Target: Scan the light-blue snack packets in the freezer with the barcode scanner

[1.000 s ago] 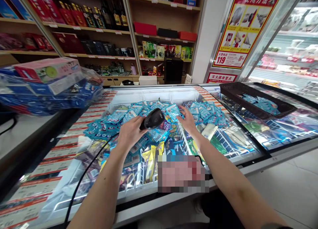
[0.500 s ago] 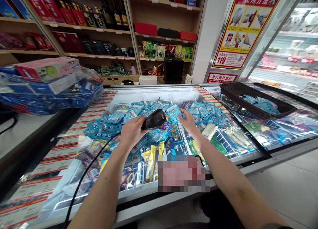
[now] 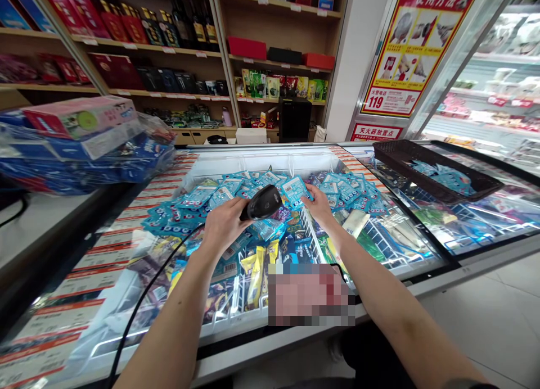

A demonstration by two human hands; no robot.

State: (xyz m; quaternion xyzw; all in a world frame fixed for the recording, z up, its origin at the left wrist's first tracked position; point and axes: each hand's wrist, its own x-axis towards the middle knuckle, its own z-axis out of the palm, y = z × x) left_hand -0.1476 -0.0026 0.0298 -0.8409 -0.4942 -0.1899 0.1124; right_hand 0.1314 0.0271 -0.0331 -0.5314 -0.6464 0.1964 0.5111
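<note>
My left hand [image 3: 225, 225] is wrapped round the handle of a black barcode scanner [image 3: 265, 202], whose head points right. A black cable runs from it down the left of my forearm. Between the fingers and thumb of my right hand [image 3: 318, 205] is a small blue packet [image 3: 295, 191], its white printed panel with a barcode facing me. The packet is close in front of the scanner head, apart from it. Beneath both hands, many similar blue packets [image 3: 185, 209] lie in piles on the glass top of a chest freezer [image 3: 139, 240].
A dark brown basket [image 3: 476, 193] holding blue packets stands on the freezer at right. A blurred-out phone-like object [image 3: 310, 296] lies at the front edge. Plastic-wrapped blue packs with a pink box [image 3: 84, 116] sit at left. Stocked shelves [image 3: 169, 46] stand behind.
</note>
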